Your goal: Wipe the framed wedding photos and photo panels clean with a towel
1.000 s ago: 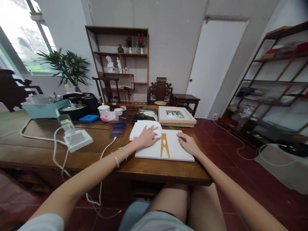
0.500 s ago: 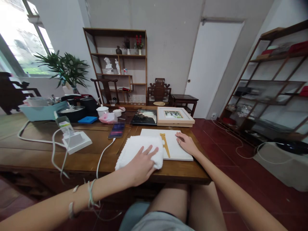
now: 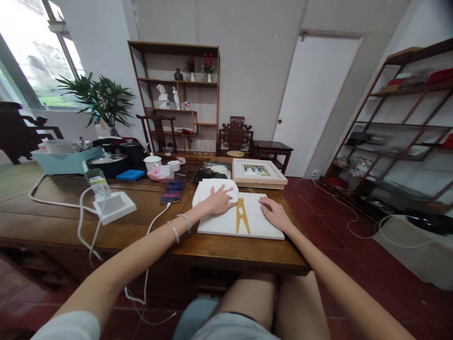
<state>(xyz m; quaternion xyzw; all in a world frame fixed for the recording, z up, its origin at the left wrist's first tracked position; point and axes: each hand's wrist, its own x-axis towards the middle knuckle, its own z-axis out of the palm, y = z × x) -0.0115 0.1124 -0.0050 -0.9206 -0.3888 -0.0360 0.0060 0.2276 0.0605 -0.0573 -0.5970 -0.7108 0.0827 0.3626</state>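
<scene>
A white canvas [image 3: 226, 223] with a yellow clothespin shape [image 3: 242, 216] painted on it lies flat near the front edge of the wooden table [image 3: 53, 222]. A folded white towel [image 3: 208, 186] rests over the canvas's far left corner. My left hand [image 3: 217, 202] lies flat on the towel with fingers stretched out, pressing it down. My right hand [image 3: 274, 213] lies flat on the canvas's right side, fingers spread.
Behind the canvas lie a framed picture [image 3: 258, 171] and a dark print [image 3: 212, 171]. A phone [image 3: 172, 191] with a white cable, a white charger stand [image 3: 113, 205], cups, a pot and a blue tray [image 3: 65, 159] crowd the left. Shelves line the walls.
Half a second ago my left hand had the towel pulled down to the table's front edge; it has pushed it back up to the canvas's far left corner. The right hand stayed put.
</scene>
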